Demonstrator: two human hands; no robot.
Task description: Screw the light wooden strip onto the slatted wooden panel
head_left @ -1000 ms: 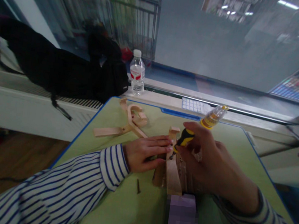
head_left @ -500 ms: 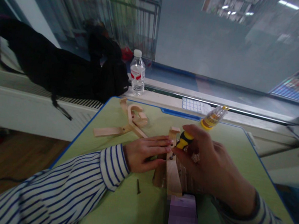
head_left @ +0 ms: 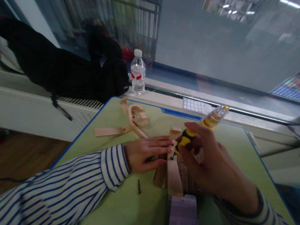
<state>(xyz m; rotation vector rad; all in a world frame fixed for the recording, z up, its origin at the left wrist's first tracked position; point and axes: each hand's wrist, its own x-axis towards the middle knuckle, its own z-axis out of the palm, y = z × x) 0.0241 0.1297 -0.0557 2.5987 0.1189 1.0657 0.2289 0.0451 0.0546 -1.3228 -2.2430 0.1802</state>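
My right hand (head_left: 212,164) is closed around a short yellow-and-black screwdriver (head_left: 186,138). The tool leans over a pale wooden piece (head_left: 174,179), its tip at a dark screw (head_left: 172,157) in the wood. Reaching in from the left, my left hand (head_left: 146,154) holds the same piece with its fingertips on top, beside the screw; its thumb lies lower, against the side. More wooden parts lie under the piece, partly covered by my right hand. A loose screw (head_left: 139,187) rests on the green table (head_left: 116,210), nearer to me.
Joined wooden parts (head_left: 131,121) lie at the table's back left. A clear bottle with a yellow label (head_left: 215,117) stands at the back right. On the sill are a water bottle (head_left: 138,74) and a black bag (head_left: 70,70). A blurred purple patch (head_left: 184,222) is at the front.
The screwdriver handle has turned and tilted slightly, and the fingers of my right hand have shifted with it. My left hand stays where it was.
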